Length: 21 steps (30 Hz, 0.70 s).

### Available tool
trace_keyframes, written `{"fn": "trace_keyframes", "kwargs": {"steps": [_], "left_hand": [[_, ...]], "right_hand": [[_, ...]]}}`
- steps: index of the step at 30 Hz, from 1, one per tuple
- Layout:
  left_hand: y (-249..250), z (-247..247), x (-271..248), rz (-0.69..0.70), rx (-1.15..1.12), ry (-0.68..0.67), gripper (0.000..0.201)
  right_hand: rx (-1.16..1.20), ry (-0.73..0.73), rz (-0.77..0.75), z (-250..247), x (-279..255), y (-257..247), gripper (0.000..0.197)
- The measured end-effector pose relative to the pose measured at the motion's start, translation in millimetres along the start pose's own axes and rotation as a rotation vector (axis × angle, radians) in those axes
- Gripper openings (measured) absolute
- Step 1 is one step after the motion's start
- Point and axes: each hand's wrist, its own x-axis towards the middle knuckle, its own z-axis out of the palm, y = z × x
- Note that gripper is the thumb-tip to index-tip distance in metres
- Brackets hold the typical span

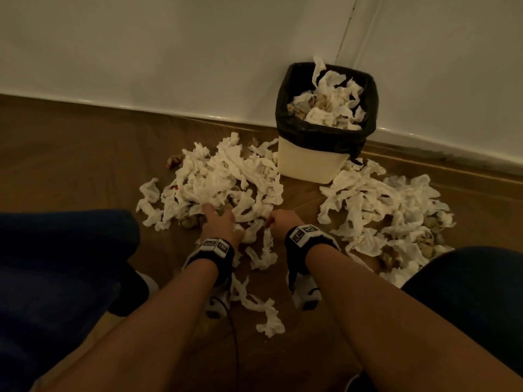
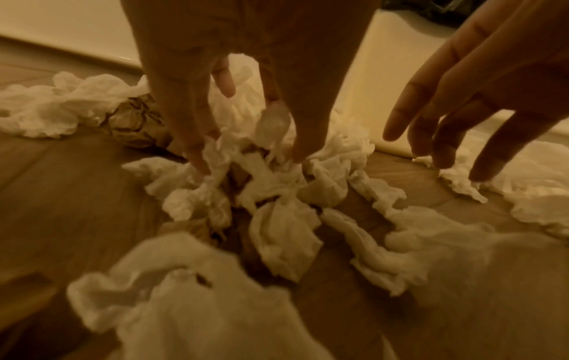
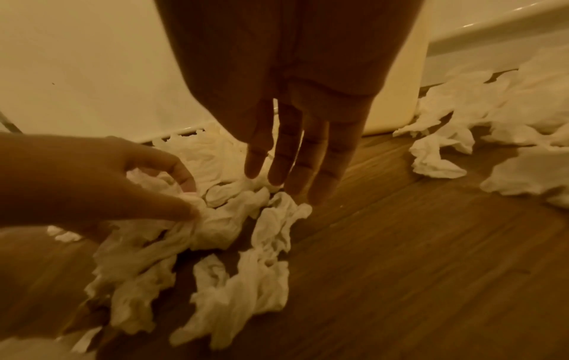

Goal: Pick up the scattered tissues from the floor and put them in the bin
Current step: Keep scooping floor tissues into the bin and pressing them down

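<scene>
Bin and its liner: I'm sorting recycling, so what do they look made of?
Bin: seemingly smooth cream plastic, with plain, even walls. Liner: thin black plastic film, wrinkled, slightly glossy, folded over the rim. The tissues on the floor look like soft, crumpled white paper.
</scene>
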Motion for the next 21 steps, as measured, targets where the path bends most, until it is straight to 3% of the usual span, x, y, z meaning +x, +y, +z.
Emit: {"fn": "trace_keyframes", "kwargs": {"steps": [2,5,6,10,12,14,18,21], "left_hand": [[-1,-2,1,0.022,-0.027,0.045,0.021],[2,-7,1,0.055,-0.090,0.073,0.025],[5,-10,0,0.062,-0.125,0.081,0.029],[12,-21,-2,0.006,-0.282,0.106,0.039],[13,-26,-2,-0.050,-0.372,0.092,0.039],[10,-29,0,-0.114,-0.456,0.076,0.035],[-1,-33,3,-0.158,-0.583,0.025,0.034],[-4,-33,4,-0.182,-0.678,0.013,0.036]], "right_hand": [[-0.010,-0.028,0.017,7,0,-1,0.029],[0.050,-0.047,0.079,21,-1,1,0.031],[0.107,-0.045,0.111,27,-1,2,0.037],[0.228,-0.056,0.206,45,-6,3,0.092],[0.189,-0.073,0.170,52,-10,3,0.101],[0.151,-0.082,0.125,56,-13,3,0.091],[-0.012,-0.087,0.067,51,-15,3,0.050],[0.044,-0.043,0.097,44,-16,4,0.036]]}}
